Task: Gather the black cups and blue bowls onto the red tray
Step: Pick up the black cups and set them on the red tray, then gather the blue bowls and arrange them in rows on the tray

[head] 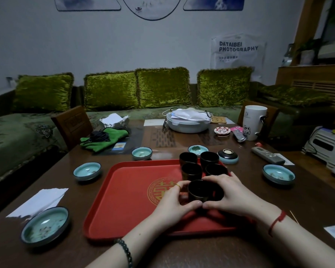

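Dark wood table [240, 254]: red tray [128, 200], 5 upright blue bowls [87, 171], remote [268, 155], mug [253, 122].

Left hand [172, 202] reaching in from seven o'clock, right hand [228, 194] from four o'clock, fingers curled inward, thumb tips touching, both forearms bare

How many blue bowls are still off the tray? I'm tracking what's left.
6: near left, mid left, behind tray, behind the cups, one upside down, right.
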### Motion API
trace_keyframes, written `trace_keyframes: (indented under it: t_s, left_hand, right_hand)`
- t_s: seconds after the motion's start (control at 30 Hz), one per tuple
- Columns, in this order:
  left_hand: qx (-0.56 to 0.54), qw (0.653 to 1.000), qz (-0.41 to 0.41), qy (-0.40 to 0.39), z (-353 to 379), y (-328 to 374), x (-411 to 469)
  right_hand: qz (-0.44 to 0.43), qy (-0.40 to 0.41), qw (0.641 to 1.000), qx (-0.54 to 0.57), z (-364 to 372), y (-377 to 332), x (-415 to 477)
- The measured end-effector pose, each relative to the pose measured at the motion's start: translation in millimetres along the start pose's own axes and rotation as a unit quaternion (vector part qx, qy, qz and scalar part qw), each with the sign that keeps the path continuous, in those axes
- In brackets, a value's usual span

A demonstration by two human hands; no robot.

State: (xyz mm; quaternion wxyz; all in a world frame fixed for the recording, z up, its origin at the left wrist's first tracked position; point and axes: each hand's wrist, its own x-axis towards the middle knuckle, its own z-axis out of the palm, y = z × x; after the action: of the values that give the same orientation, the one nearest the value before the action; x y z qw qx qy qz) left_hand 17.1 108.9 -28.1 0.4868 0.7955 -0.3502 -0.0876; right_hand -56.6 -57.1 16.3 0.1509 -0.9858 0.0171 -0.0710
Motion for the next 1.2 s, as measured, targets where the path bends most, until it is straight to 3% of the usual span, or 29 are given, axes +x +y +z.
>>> trace_keyframes:
  t_s: [0.33, 0.63, 0.93, 1.2]
  left_hand:
    - [0.044, 0.999, 0.016, 0.019, -19.8, 4.7, -12.3]
    - [0.152, 0.986, 0.048, 0.052, -87.5, 4.7, -50.4]
    - [0.196, 0.969, -0.033, 0.144, -179.3, -21.4, -114.1]
    - [0.191, 0.96, -0.112, 0.173, -225.2, -51.0, -164.7]
  right_hand:
    - [-0.063, 0.056, 0.995, 0.06, -7.5, -11.1, -1.8]
    - [-0.167, 0.076, 0.976, 0.116, -2.4, -74.5, 13.8]
    - [-0.215, 0.046, 0.959, 0.177, 29.7, -152.1, 43.1]
    - [-0.244, -0.003, 0.945, 0.216, 70.0, -208.2, 61.0]
